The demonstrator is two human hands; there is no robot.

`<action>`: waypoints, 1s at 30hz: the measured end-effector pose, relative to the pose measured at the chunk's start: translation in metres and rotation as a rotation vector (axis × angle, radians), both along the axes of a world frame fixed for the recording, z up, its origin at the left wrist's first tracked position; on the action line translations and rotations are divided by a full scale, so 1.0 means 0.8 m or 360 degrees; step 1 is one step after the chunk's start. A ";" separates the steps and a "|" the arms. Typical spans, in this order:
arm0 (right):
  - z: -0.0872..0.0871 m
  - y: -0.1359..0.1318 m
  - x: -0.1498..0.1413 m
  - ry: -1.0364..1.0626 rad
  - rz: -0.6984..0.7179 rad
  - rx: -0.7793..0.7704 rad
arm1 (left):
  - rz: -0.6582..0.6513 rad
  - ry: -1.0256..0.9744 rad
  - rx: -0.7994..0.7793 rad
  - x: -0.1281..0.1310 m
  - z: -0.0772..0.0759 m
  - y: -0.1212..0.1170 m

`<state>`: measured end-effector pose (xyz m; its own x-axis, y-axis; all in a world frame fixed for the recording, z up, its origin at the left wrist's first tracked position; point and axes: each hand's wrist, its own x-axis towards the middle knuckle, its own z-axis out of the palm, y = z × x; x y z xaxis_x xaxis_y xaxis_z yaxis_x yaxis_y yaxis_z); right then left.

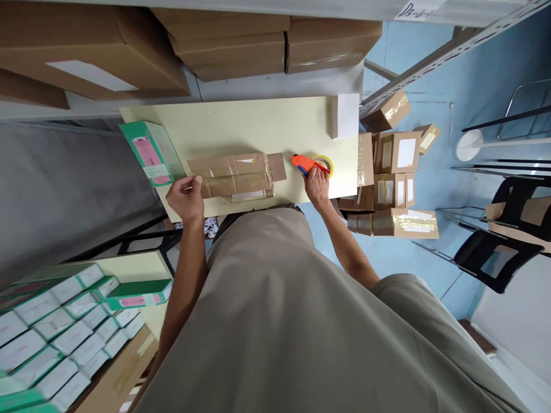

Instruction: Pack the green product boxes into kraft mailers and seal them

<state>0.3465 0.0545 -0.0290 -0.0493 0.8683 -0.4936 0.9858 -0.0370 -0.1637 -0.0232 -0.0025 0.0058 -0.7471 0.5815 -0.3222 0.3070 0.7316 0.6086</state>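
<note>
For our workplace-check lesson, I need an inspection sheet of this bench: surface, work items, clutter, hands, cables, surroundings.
Surface: pale yellow tabletop.
Work items: brown cardboard carton lying in front of the person; orange tape dispenser to its right.
Clutter: green box with pink panel, left end; boxy white item, far right corner.
Hands: left hand at the carton's left end, grip unclear; right hand holding the dispenser.
Cables: thin white line on the floor, possibly a cord.
Surroundings: shelf cartons beyond; stacked cartons and black chairs rightward.
</note>
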 end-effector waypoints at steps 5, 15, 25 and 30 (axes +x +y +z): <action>0.009 -0.011 -0.012 0.0048 -0.0171 0.0144 | -0.0149 0.0038 0.0061 0.002 -0.002 -0.006; 0.005 -0.030 -0.174 0.0891 -0.0241 0.0041 | -0.0489 0.0175 -0.0220 0.022 -0.002 -0.017; 0.053 0.001 -0.126 0.0979 -0.0031 0.0264 | -0.0650 -0.0109 0.0190 -0.031 0.011 -0.029; 0.062 -0.010 -0.110 0.1163 -0.0038 0.0433 | -0.0489 -0.0362 0.0419 -0.046 0.005 -0.047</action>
